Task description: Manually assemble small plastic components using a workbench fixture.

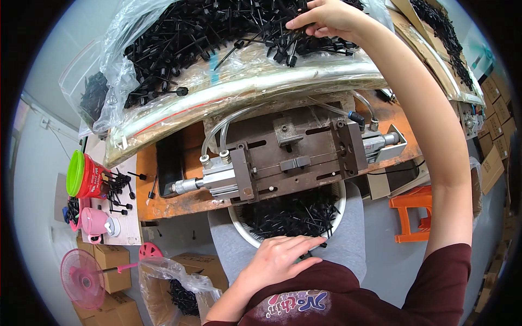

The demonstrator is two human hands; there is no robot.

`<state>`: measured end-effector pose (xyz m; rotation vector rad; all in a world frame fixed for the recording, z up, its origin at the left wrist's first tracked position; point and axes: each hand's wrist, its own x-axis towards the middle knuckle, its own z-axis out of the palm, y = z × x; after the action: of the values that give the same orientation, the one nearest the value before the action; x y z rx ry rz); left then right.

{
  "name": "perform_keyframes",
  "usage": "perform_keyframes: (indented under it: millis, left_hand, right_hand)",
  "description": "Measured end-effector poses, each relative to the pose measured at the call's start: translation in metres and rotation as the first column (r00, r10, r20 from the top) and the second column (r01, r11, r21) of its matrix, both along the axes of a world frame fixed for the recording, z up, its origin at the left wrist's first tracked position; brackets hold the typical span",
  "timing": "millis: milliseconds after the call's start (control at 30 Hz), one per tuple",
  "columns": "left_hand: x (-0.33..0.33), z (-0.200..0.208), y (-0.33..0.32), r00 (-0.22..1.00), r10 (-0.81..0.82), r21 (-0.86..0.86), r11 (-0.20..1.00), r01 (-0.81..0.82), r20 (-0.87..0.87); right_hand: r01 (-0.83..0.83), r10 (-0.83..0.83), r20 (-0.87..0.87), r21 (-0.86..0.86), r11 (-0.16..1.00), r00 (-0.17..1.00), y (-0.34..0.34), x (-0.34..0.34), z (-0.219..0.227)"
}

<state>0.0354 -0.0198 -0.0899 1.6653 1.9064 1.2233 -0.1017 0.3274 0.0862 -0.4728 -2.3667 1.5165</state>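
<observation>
My right hand [325,20] reaches up to a heap of black plastic stems with knobbed heads [179,41]. Its fingers are curled together around dark stems at the heap's edge; exactly how many is hidden. Low in front of me, my left hand [284,259] rests at the near rim of a white round basket [341,209]. Knobbed heads of a black stem [323,244] poke out by its fingertips, with the thumb closed below. More black stems [288,214] fill the basket, which sits between my legs. A metal clamping fixture [293,146] lies between the two hands.
Clear tubes run to cylinders [220,182] at both fixture ends. A plastic-covered ledge [244,87] bounds the heap. At left stand a green-and-red bucket [89,176], loose stems, a pink jug [95,221] and a pink fan [81,280]. An orange stool [408,212] is at right.
</observation>
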Motion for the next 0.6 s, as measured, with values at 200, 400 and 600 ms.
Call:
perform_keyframes:
  millis: [200,400,600]
  left_hand:
    - [-0.004,-0.003,-0.01,0.999,0.044,-0.081,0.996,-0.045,-0.018]
    - [-0.004,-0.005,-0.008,0.992,0.085,-0.051,0.995,-0.09,-0.091]
    - [-0.004,-0.005,-0.01,0.994,0.067,-0.1,0.992,-0.076,-0.089]
  right_hand:
    - [0.054,-0.055,0.046,0.009,0.998,0.997,0.01,0.009,0.0]
    - [0.077,-0.101,0.088,0.236,0.969,0.991,0.003,0.023,0.0]
    - [0.094,-0.17,0.128,0.454,0.886,0.977,-0.001,0.033,0.008]
